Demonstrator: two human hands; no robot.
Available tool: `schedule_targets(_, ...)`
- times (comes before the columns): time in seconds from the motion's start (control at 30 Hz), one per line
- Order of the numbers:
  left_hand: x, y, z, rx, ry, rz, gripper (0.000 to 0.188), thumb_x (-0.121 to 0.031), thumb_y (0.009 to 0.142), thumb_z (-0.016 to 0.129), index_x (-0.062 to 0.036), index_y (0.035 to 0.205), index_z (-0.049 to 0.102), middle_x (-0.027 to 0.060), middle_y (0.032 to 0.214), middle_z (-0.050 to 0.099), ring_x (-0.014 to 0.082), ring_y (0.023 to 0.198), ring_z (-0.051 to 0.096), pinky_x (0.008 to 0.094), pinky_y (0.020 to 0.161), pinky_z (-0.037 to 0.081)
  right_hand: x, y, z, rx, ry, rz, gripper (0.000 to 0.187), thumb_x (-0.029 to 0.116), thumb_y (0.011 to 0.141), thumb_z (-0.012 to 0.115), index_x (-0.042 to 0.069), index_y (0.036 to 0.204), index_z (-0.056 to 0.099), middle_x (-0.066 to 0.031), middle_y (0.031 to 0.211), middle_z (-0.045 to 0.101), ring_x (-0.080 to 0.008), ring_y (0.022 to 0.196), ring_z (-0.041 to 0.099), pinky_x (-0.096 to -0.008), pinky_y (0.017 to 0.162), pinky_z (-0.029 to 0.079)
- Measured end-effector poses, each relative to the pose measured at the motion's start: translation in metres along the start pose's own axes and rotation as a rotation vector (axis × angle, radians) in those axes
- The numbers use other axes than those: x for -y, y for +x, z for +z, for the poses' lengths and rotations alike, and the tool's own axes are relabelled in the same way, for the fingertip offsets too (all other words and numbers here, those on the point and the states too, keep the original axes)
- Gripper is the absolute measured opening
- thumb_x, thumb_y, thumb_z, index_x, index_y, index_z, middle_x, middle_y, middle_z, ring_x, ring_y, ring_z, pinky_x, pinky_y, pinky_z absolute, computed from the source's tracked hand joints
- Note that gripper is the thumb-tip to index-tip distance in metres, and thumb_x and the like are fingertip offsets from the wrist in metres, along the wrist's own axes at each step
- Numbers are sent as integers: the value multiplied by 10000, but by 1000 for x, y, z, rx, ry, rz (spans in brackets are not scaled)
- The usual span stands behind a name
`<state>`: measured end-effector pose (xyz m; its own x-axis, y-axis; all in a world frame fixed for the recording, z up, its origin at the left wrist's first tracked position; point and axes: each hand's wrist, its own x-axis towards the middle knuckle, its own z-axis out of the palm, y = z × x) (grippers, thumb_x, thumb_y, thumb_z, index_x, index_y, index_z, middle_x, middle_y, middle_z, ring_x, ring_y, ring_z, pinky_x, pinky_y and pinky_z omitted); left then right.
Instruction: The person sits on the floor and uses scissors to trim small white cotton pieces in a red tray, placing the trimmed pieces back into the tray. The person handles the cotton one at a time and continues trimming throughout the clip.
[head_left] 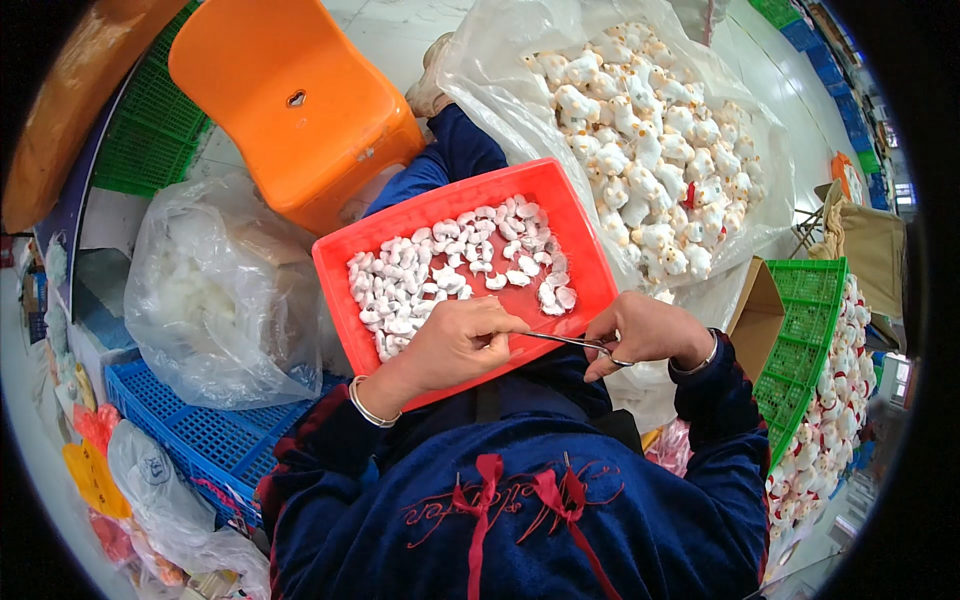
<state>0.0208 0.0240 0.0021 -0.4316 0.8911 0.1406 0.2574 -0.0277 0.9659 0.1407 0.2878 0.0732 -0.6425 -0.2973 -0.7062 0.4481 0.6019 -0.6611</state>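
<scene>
My right hand (648, 330) is closed around the finger loops of slim metal forceps (562, 340), which look like a scissor-handled clamp. Their narrow end points left, into the pinched fingers of my left hand (462, 338). Whatever sits between those left fingers is hidden or too small to name. Both hands hover over the near side of a red plastic tray (332, 265), which rests on my lap. Small white curved fabric pieces (392, 280) lie in it, heaped more thickly on the left. Part of the tray's red bottom shows in the middle.
Beyond the tray, a large clear bag (480, 70) holds many white plush figures (640, 150). An orange chair (290, 120) stands at the far left. Nearer left, a bag of white stuffing (215, 300) sits by a blue crate (200, 415). Green crates (808, 320) and cardboard (757, 315) stand right.
</scene>
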Motion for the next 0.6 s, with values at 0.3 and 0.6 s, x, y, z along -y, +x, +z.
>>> schedule_targets(0.3, -1, -7, -3, 40, -214, -163, 173, 45, 863, 626, 5, 988, 739, 47, 803, 701, 88, 688, 632, 242, 602, 492, -3, -10, 2, 51, 40, 56, 307, 320, 784, 881, 49, 833, 746, 3, 612, 582, -104, 594, 538, -304, 557, 410)
schedule_targets(0.6, 2, -5, -8, 68, -781, -457, 140, -49, 980, 636, 22, 1093, 678, 113, 937, 749, 91, 747, 679, 202, 594, 513, 1, -13, -1, -54, -71, 38, 326, 353, 765, 867, 58, 812, 737, -62, 593, 604, -188, 553, 575, -351, 548, 434)
